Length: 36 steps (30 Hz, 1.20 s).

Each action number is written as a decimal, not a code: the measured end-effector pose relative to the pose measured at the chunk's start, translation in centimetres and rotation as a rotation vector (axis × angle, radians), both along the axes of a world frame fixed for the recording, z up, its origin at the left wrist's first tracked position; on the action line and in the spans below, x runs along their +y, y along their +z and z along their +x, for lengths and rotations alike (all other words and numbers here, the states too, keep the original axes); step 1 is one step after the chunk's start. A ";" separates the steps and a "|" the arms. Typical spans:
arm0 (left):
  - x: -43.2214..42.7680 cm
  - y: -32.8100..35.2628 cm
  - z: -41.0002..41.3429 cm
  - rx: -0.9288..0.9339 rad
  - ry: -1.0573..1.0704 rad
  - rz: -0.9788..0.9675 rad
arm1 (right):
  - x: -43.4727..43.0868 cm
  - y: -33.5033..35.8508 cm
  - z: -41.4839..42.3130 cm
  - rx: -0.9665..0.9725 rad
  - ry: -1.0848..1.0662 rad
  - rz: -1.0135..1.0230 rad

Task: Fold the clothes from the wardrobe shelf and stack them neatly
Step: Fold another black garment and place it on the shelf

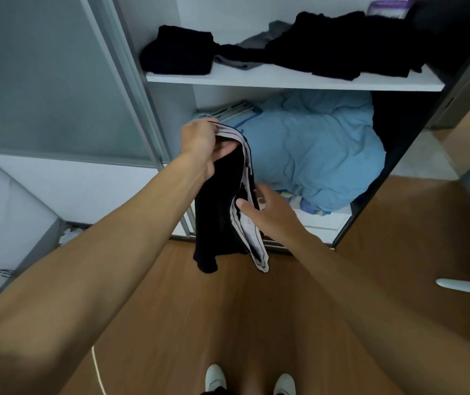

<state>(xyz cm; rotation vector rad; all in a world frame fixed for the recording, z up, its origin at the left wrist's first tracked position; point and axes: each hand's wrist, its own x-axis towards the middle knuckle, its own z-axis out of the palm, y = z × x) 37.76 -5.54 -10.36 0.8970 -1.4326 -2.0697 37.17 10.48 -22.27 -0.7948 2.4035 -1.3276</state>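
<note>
A black garment with a white striped waistband [219, 212] hangs in the air in front of the open wardrobe. My left hand [202, 141] grips its top edge, fingers curled over the band. My right hand [268, 212] is lower down, its thumb pressed on the white band; the fingers lie behind the cloth and are partly hidden. On the white wardrobe shelf [285, 81] above, a folded black stack [179, 51] sits at the left. A loose heap of black clothes [342, 44] lies to its right, with a grey garment [253, 42] between them.
Below the shelf a bulky light blue duvet [319, 146] fills the lower compartment. A frosted sliding door [42, 81] stands at the left. A wooden floor [199, 323] spreads below, with my white shoes [216, 377] at the bottom and a pale green object [467, 286] at the right edge.
</note>
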 end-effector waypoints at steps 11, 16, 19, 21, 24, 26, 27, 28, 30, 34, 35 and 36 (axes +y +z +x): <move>0.3 3.5 -0.8 0.162 -0.025 0.105 | -4.1 -0.2 -1.3 0.288 -0.324 0.084; -2.1 2.7 -0.3 0.128 -0.130 0.036 | -2.0 -0.4 -2.8 0.387 -0.208 -0.060; -4.2 0.4 0.2 -0.038 -0.296 -0.002 | -0.2 0.8 -3.8 0.327 -0.068 -0.040; -4.5 -2.2 1.0 -0.185 -0.391 0.020 | 0.3 1.5 -4.5 0.312 -0.010 0.095; -2.8 -6.4 3.0 -0.414 -0.540 0.118 | 0.4 2.5 -4.8 0.305 0.061 0.327; -1.5 -8.7 4.0 -0.504 -0.605 0.194 | 0.3 3.0 -4.7 0.312 0.093 0.449; -1.1 -9.6 4.2 -0.538 -0.640 0.227 | 0.3 3.3 -4.5 0.321 0.111 0.491; -0.7 -10.2 4.2 -0.563 -0.687 0.270 | 0.3 3.6 -4.3 0.337 0.139 0.521; -0.2 -10.7 3.8 -0.566 -0.781 0.359 | 0.1 3.6 -3.6 0.396 0.236 0.588; 1.5 -10.7 2.8 -0.491 -0.764 0.270 | -0.3 2.8 -1.3 0.518 0.385 0.682; 2.0 -10.7 2.7 -0.489 -0.730 0.201 | -0.3 2.6 -0.9 0.538 0.390 0.688; 2.4 -10.9 2.7 -0.483 -0.688 0.151 | -0.2 2.5 -0.5 0.548 0.385 0.686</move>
